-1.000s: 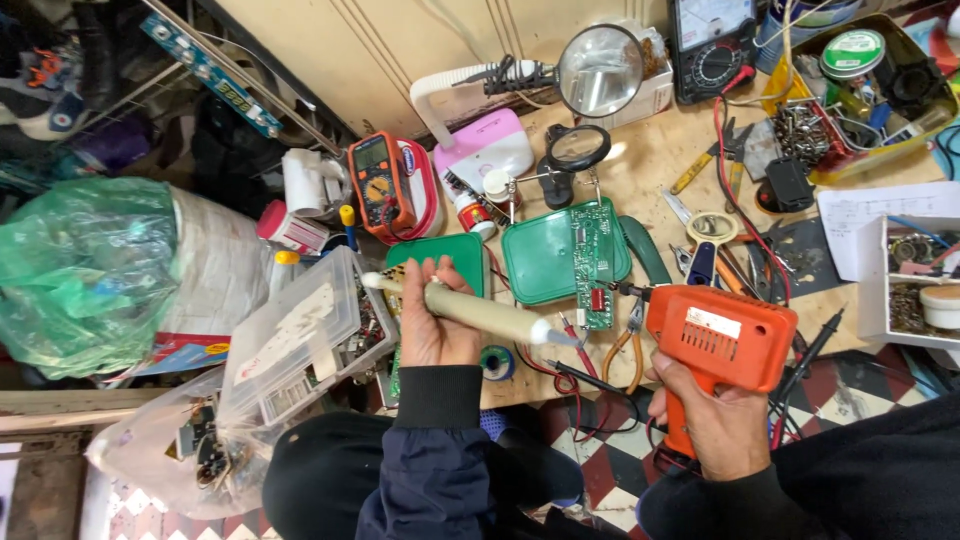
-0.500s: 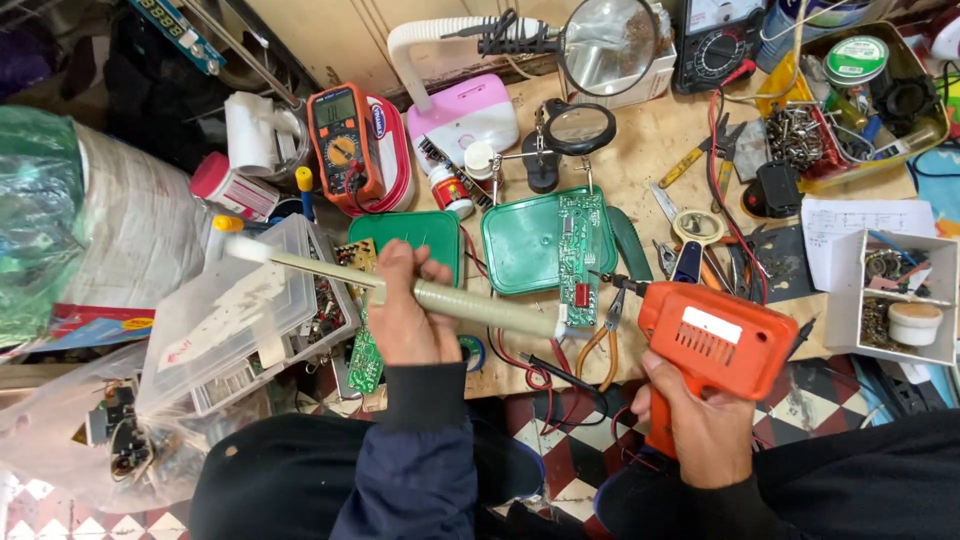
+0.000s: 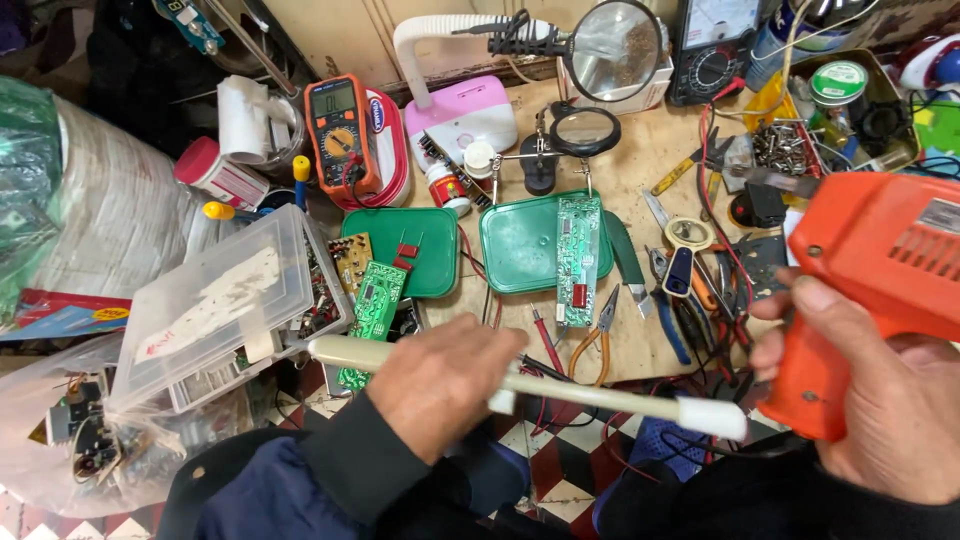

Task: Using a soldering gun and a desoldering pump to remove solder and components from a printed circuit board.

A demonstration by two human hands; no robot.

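Note:
My left hand (image 3: pixel 440 385) grips a long cream-coloured plastic tube (image 3: pixel 600 400) that lies across the lower middle of the view, its white end near my right hand. My right hand (image 3: pixel 880 400) holds an orange pistol-shaped soldering gun (image 3: pixel 880 260) at the right edge, raised close to the camera. Beyond the tube, a long green circuit board (image 3: pixel 577 258) rests on a green tray (image 3: pixel 520 245). A second green tray (image 3: pixel 425 250) to the left carries small boards and red parts.
The wooden bench holds an orange multimeter (image 3: pixel 338 130), a pink-based lamp (image 3: pixel 460 115), magnifiers on stands (image 3: pixel 585 130), pliers and cutters (image 3: pixel 680 290), a tin of screws (image 3: pixel 790 145). A clear parts box (image 3: pixel 220 300) and plastic bags (image 3: pixel 60 210) crowd the left.
Both hands have come much closer to the camera. The soldering gun has risen to the right edge and the tube now lies lower, pointing right.

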